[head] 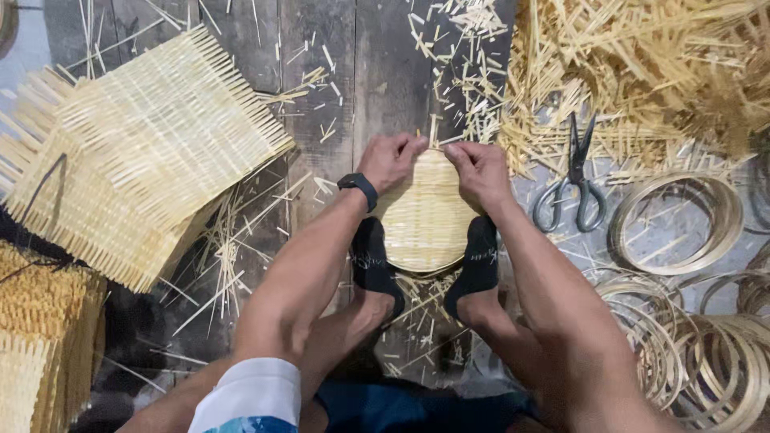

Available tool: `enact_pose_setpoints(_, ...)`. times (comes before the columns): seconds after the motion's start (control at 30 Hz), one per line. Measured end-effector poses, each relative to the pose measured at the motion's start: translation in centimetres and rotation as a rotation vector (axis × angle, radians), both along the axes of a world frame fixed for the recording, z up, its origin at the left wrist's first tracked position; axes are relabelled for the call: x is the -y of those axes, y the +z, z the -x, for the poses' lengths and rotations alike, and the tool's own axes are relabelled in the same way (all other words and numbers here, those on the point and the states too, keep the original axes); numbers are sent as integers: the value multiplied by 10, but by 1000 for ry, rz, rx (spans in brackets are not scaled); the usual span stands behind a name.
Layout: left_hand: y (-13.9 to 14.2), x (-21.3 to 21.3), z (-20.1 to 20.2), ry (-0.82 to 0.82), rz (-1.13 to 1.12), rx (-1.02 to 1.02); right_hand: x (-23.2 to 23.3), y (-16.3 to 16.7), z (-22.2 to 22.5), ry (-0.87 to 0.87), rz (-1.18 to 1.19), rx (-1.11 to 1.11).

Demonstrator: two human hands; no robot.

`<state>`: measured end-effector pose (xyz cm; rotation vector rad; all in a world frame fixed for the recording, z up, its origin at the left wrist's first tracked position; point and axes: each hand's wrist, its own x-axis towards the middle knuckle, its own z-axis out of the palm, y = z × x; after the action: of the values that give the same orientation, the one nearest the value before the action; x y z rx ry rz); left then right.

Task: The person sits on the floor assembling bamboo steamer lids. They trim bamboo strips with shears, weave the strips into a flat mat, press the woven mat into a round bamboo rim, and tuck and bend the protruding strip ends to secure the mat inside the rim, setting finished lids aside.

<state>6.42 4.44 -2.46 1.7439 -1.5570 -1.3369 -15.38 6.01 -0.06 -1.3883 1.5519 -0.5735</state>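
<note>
Far left of the hands: stack of square woven bamboo mats (152, 144), edges untrimmed with loose strip ends sticking out; a further stack of the same at the lower left edge. Between the mats and the hands: scattered bamboo offcuts (233, 240) on the wooden plank floor (321, 96). Left hand (391, 160), black wristband (358, 189) at the wrist: closed, fingertips pinching the top rim of the round woven bamboo tray (427, 216). The tray lies directly under both hands, clamped between two feet in black socks (373, 261); its weave looks already cut round, and the rim at the top appears to be the part in work. Right hand (480, 172): closed on the same top rim, just beside the left. Right of the hands: black scissors (576, 180) lying unused; heap of loose bamboo strips (642, 72) beyond them; many bamboo hoops (674, 224), unfitted, suggesting more trays remain.
</note>
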Motion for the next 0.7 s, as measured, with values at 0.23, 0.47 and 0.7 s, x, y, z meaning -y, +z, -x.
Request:
enact_pose_setpoints(0.23, 40, -1, -5, 35, 70, -175, 18, 35, 27, 133, 339, -107)
enact_pose_setpoints(0.47, 120, -53, 6, -186, 381, 149, -16, 197, 218, 509, -61, -1070)
enact_pose_setpoints(0.7, 88, -137, -8, -655, 823, 595, -73, 83, 229, 218, -267, -672)
